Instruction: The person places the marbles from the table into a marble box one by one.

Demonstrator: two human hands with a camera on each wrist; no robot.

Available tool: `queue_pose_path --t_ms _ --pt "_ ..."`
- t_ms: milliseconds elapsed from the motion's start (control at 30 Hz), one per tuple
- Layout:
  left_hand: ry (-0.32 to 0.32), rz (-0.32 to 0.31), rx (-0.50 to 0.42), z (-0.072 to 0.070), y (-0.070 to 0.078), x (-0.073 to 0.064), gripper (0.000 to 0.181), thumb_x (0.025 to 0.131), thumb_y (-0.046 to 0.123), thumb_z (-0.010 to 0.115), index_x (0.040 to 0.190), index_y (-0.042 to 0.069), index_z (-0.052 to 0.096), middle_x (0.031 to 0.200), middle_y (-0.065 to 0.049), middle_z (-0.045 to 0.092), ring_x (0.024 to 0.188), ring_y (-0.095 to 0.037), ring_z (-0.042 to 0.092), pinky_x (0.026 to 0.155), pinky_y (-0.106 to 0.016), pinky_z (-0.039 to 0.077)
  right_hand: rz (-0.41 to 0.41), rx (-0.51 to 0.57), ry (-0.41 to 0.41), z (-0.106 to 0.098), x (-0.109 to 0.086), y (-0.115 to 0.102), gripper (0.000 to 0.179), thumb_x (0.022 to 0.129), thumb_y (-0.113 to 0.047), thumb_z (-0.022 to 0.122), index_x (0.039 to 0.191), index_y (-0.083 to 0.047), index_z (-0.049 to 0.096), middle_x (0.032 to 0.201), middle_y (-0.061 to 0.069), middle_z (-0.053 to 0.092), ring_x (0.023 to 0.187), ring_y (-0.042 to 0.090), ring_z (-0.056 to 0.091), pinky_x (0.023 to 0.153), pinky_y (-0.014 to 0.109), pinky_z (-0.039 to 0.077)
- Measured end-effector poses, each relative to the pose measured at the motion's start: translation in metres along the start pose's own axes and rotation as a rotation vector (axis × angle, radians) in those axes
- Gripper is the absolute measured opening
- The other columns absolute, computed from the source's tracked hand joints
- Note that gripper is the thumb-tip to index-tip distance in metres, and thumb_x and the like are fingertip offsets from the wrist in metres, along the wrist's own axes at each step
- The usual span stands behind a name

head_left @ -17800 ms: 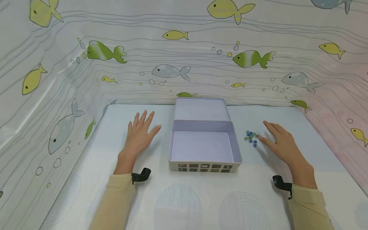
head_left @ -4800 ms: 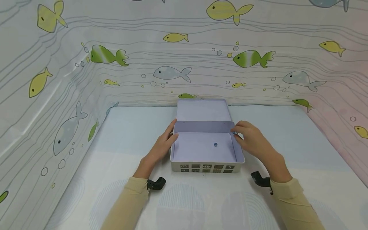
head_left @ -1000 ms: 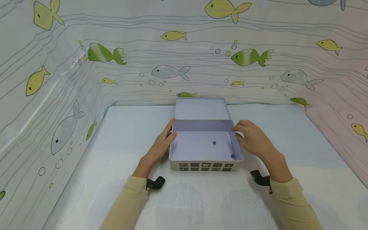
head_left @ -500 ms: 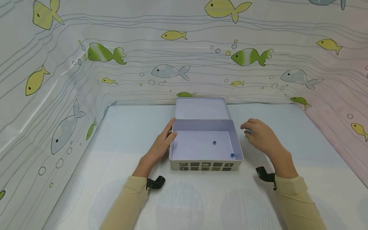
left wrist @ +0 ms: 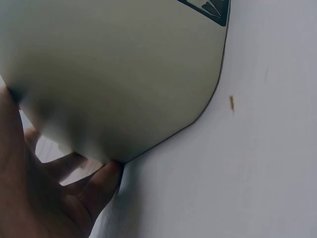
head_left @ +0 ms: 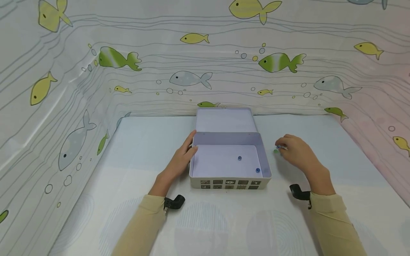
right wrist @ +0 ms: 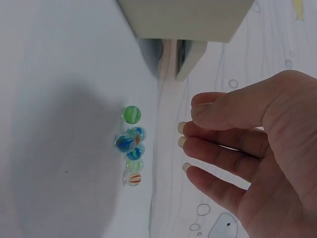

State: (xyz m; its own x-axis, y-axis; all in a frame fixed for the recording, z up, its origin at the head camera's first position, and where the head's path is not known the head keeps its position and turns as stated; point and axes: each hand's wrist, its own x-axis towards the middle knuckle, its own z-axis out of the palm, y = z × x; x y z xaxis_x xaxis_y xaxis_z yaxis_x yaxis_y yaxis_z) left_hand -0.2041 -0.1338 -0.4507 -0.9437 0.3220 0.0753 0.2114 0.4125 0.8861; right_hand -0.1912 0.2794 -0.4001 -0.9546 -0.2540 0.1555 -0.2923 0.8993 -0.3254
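Around the right hand (head_left: 298,151), a loose bend of the fingers, with the thumb close to the forefinger and the other tips slightly spread: a narrow gap, nothing visibly held. Just beyond the fingertips (right wrist: 193,146), on the desk (head_left: 153,137) and to the right of the box (head_left: 230,183), a small cluster of marbles (right wrist: 125,143), apart from the fingers in the right wrist view, partly hidden behind them in the head view. At one end of the cluster, a green marble (right wrist: 132,115); at the other, a striped marble (right wrist: 134,179) with orange-red bands; between those two, blue and pale green ones, overlapping in sight, with no way to tell which touch.

With the left hand (head_left: 179,158), a grip on the left wall of the box: thumb at the rim, fingers along the outside. In the left wrist view, fingers against a corner of the box, and a small brown fleck (left wrist: 231,103) on the pale desk nearby.

On the box floor, two blue marbles (head_left: 239,158), apart from each other: one right of the middle, one near the front right corner. Along the front wall, two rows of dark printed squares. At the back, the lid (head_left: 225,120), wide open. On each wrist, a black device (head_left: 300,192); above it, a tan sleeve (head_left: 333,217). All around, a pale backdrop (head_left: 224,97) with yellow, green and grey fish, pinkish on the right.
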Motion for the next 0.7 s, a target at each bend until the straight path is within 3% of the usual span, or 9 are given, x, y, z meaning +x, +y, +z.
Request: queue_pose_path --t_ms 300,700 --pt "0.017 0.011 -0.001 0.001 -0.002 -0.001 0.059 0.105 0.045 0.040 0.156 0.048 0.010 0.166 0.012 0.018 0.153 -0.026 0.024 0.121 -0.053 0.028 0.086 0.006 -0.071 0.007 0.002 0.011 0.026 0.086 0.002 0.059 0.108 0.004 0.073 0.099 0.018 0.069 0.092 0.033 0.062 0.080 0.051 0.051" --pt "0.013 0.021 -0.002 0.001 -0.002 0.000 0.059 0.106 0.041 0.039 0.157 0.045 0.010 0.166 0.011 0.016 0.154 -0.026 0.022 0.123 -0.052 0.024 0.136 -0.015 -0.134 0.013 0.001 0.019 0.023 0.086 0.001 0.057 0.102 0.003 0.074 0.089 0.014 0.066 0.080 0.027 0.056 0.068 0.041 0.048"
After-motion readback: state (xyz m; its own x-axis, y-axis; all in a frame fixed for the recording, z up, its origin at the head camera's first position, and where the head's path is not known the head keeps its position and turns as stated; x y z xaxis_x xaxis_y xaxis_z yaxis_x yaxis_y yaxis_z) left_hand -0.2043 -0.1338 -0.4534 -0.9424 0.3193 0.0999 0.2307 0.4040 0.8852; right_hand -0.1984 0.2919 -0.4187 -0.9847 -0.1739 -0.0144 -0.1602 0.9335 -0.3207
